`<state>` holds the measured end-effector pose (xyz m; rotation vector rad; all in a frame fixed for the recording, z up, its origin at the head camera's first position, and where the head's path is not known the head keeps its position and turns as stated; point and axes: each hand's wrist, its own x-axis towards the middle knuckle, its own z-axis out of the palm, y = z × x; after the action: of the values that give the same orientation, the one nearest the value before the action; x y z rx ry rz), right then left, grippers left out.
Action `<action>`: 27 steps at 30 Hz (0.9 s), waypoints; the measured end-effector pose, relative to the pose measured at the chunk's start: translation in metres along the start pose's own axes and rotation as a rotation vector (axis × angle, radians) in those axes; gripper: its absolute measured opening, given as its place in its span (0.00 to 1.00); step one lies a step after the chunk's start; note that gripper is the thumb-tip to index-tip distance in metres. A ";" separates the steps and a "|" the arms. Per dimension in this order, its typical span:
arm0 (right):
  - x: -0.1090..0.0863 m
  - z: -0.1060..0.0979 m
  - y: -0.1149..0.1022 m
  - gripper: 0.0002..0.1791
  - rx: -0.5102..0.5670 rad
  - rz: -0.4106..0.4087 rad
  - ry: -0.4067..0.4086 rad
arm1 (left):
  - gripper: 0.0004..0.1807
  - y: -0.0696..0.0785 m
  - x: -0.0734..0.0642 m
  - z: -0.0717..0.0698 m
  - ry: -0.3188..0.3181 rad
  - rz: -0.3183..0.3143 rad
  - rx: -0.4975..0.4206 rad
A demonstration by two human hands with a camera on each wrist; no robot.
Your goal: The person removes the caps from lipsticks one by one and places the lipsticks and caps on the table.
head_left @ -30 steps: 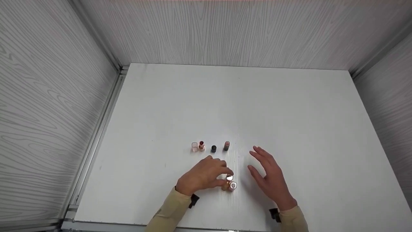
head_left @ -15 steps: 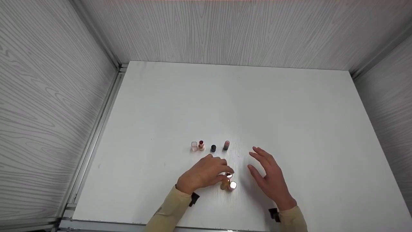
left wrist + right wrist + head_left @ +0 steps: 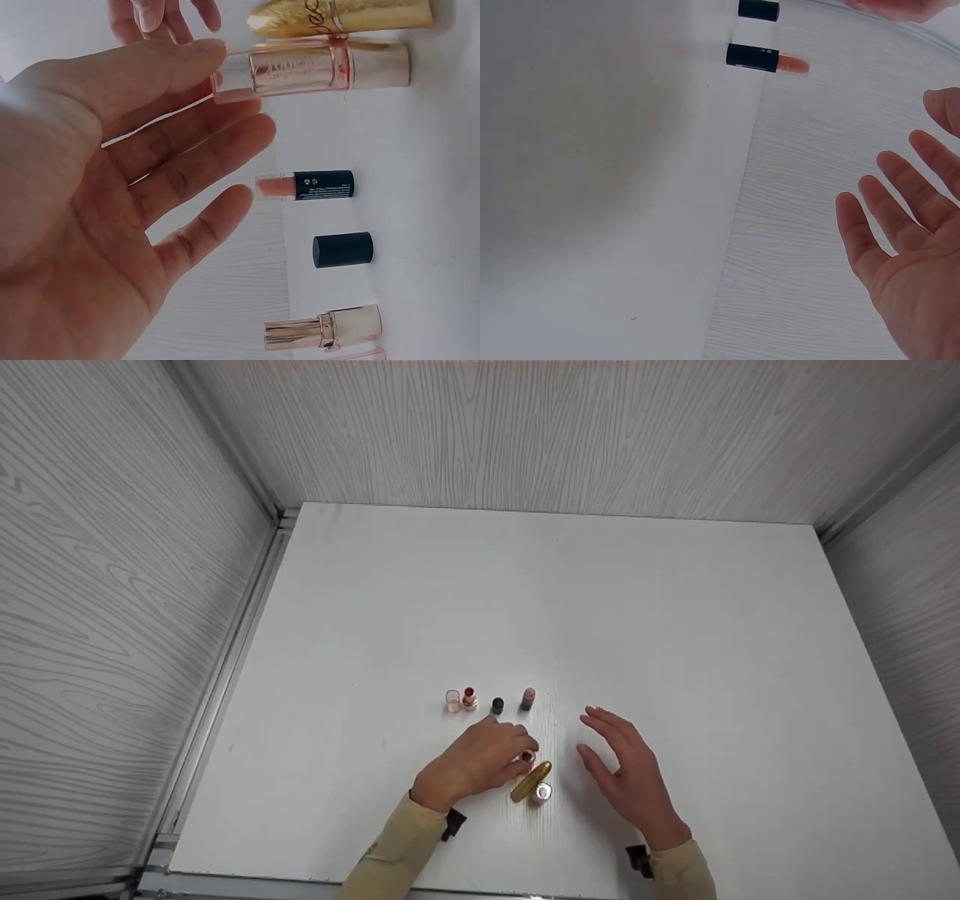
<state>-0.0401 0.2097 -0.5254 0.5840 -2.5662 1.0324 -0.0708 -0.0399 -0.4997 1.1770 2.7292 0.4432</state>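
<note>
In the left wrist view the thumb and a finger of my left hand (image 3: pixel 474 757) pinch the clear top end of a rose-gold and pink lipstick (image 3: pixel 292 69). Its base is toward the table. Just beside it stands a gold tube (image 3: pixel 345 16) with dark lettering, which looks slanted in the head view. Another pale pink lipstick (image 3: pixel 542 794) with a shiny top stands against the gold tube, partly hidden. My right hand (image 3: pixel 628 769) hovers to the right, fingers spread and slightly bent, touching nothing.
Farther back stand an uncapped black lipstick (image 3: pixel 528 700) with a pink tip, a small black cap (image 3: pixel 498 706), a rose-gold lipstick (image 3: pixel 469 700) and a clear cap (image 3: pixel 452 701). Grey wood-grain walls border the white table (image 3: pixel 675 607) at the back and sides.
My left fingers have shifted slightly left with the lipstick, so it stands apart from the gold tube, which now shows fully. The right hand is nearly still.
</note>
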 end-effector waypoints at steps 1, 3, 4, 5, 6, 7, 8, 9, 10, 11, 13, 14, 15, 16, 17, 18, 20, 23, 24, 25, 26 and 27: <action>0.000 0.000 0.000 0.29 0.001 0.000 -0.002 | 0.09 0.000 0.000 -0.001 0.019 0.004 0.015; 0.000 0.000 -0.001 0.29 0.005 -0.003 -0.006 | 0.09 -0.001 -0.002 -0.004 0.071 0.020 0.028; 0.000 0.000 -0.001 0.29 0.008 -0.006 -0.008 | 0.09 -0.001 -0.003 -0.005 0.103 0.031 0.032; 0.001 0.001 -0.001 0.28 0.007 -0.012 -0.007 | 0.09 -0.002 -0.003 -0.007 0.139 0.043 0.033; 0.001 0.001 -0.002 0.29 0.004 -0.019 -0.005 | 0.09 -0.002 -0.004 -0.009 0.178 0.052 0.029; 0.001 0.001 -0.003 0.29 0.003 -0.023 -0.005 | 0.09 -0.002 -0.005 -0.012 0.219 0.060 0.017; 0.001 0.001 -0.004 0.29 0.001 -0.024 -0.005 | 0.08 -0.002 -0.006 -0.014 0.262 0.066 -0.001; 0.001 0.002 -0.004 0.29 0.001 -0.023 -0.008 | 0.08 -0.002 -0.006 -0.017 0.304 0.073 -0.023; 0.002 0.002 -0.006 0.29 0.002 -0.031 -0.008 | 0.07 -0.002 -0.006 -0.020 0.345 0.081 -0.046; 0.002 0.002 -0.007 0.30 0.003 -0.035 -0.011 | 0.07 -0.001 -0.006 -0.023 0.383 0.093 -0.079; 0.003 0.003 -0.009 0.31 0.019 -0.045 -0.026 | 0.07 0.001 -0.005 -0.027 0.446 0.125 -0.158; 0.003 0.004 -0.011 0.31 0.032 -0.056 -0.033 | 0.06 0.002 -0.005 -0.029 0.470 0.144 -0.195; 0.004 0.005 -0.012 0.32 0.046 -0.072 -0.039 | 0.06 0.004 -0.004 -0.031 0.487 0.165 -0.229; 0.004 0.005 -0.013 0.33 0.062 -0.087 -0.046 | 0.06 0.005 -0.004 -0.032 0.500 0.184 -0.259; 0.005 0.006 -0.014 0.34 0.079 -0.100 -0.058 | 0.06 0.007 -0.003 -0.032 0.507 0.203 -0.289; 0.005 0.006 -0.015 0.35 0.095 -0.115 -0.067 | 0.07 0.009 -0.003 -0.033 0.515 0.220 -0.312; 0.006 0.006 -0.016 0.36 0.124 -0.134 -0.082 | 0.07 0.011 -0.003 -0.033 0.525 0.247 -0.343; 0.007 0.004 -0.015 0.35 0.146 -0.158 -0.085 | 0.09 0.014 -0.002 -0.032 0.531 0.280 -0.377; 0.007 0.004 -0.015 0.35 0.149 -0.167 -0.078 | 0.09 0.015 -0.002 -0.031 0.532 0.288 -0.384; 0.007 0.004 -0.015 0.34 0.152 -0.170 -0.073 | 0.09 0.015 -0.002 -0.031 0.531 0.292 -0.391; 0.007 0.004 -0.015 0.34 0.150 -0.182 -0.064 | 0.08 0.016 -0.002 -0.030 0.529 0.294 -0.392; 0.008 0.004 -0.015 0.33 0.148 -0.192 -0.055 | 0.08 0.016 -0.002 -0.030 0.525 0.295 -0.394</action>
<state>-0.0401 0.1952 -0.5166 0.8898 -2.4351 1.1591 -0.0653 -0.0372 -0.4660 1.5123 2.6502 1.4341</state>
